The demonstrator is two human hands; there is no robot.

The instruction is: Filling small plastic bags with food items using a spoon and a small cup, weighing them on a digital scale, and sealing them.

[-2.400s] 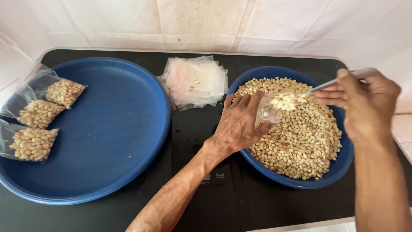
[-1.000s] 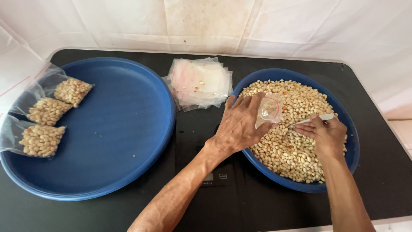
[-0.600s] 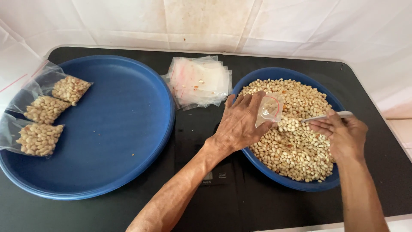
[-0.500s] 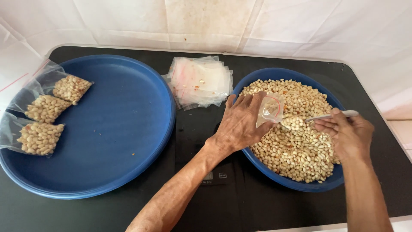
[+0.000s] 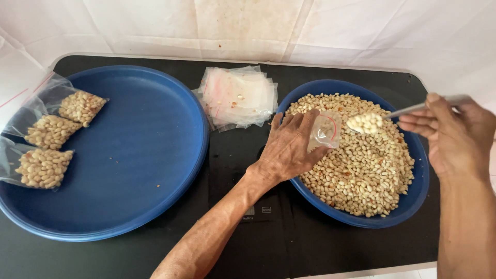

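Over the bowl (image 5: 413, 199) of peanuts (image 5: 361, 170), the left hand (image 5: 290, 147) is pinching a small clear bag (image 5: 324, 132) open, while the right hand (image 5: 457, 134) is gripping a spoon (image 5: 385, 118) heaped with peanuts just beside its mouth. Empty bags (image 5: 237, 95) are lying between the bowl and a tray (image 5: 134, 155) bearing three filled bags (image 5: 51, 132).

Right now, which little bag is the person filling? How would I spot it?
Find the blue bowl heaped with peanuts on the right. At its left rim, the left hand holds up a small clear bag. Unlike the flat pile of empty bags beside it, this one stands open.
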